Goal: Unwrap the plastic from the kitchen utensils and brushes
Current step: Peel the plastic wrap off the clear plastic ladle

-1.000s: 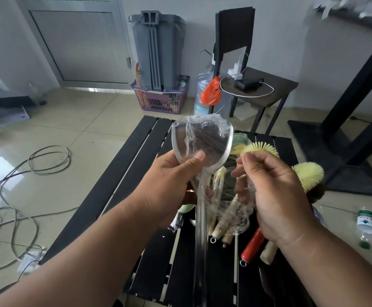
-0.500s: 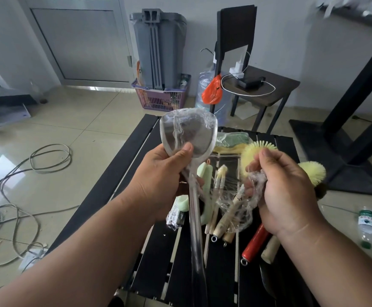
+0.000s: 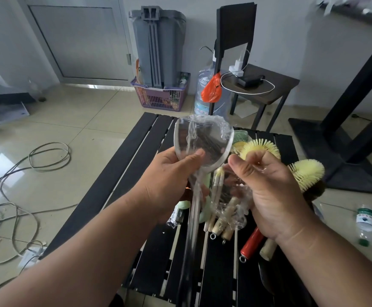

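Over slatted table (image 3: 123,173), left hand (image 3: 169,176) gripping wrapped spoon (image 3: 202,140), brushes (image 3: 260,149) beyond

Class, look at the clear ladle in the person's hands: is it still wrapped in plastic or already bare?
Still wrapped. Crinkled plastic film clings across the clear ladle bowl, held by the left hand.

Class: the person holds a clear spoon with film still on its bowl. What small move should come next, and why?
Probably the right hand draws its pinched crumpled clear plastic film further away, while the left hand steadies the clear long-handled plastic spoon: wrinkled film still clings over the bowl.
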